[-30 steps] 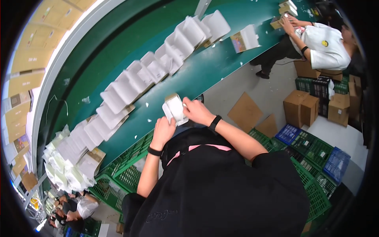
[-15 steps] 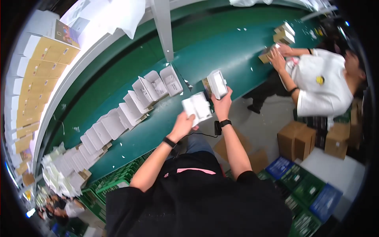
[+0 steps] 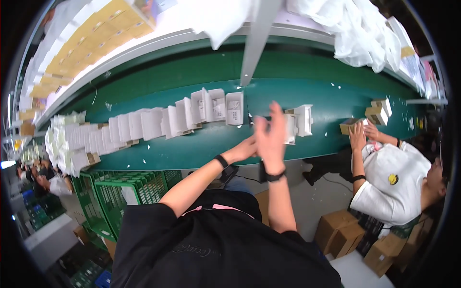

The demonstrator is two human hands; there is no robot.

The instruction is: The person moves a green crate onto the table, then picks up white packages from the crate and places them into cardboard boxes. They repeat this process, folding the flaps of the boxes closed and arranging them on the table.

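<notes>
My right hand [image 3: 271, 139] is raised over the near side of the bench, fingers apart and slightly blurred, holding nothing. My left hand [image 3: 244, 149] is beside it, touching or just below its heel; its fingertips are hidden behind the right hand. Just right of my hands, a white box [image 3: 303, 120] stands open on the bench. Another pale box [image 3: 290, 128] sits against it, partly covered by my right hand. To the left, a long row of open white boxes [image 3: 144, 126] runs along the bench, the nearest ones [image 3: 234, 109] showing printed inner faces.
The green bench [image 3: 192, 149] has small white scraps on it. A grey post [image 3: 257, 43] rises behind it. At right, a person in a white shirt [image 3: 394, 187] handles a yellowish box [image 3: 351, 126]. Green crates [image 3: 129, 189] stand below left; brown cartons [image 3: 338, 233] sit on the floor.
Both white boxes I was holding are out of my hands and on the bench to the right. My right hand has opened, and my hands have come together. The view has turned.
</notes>
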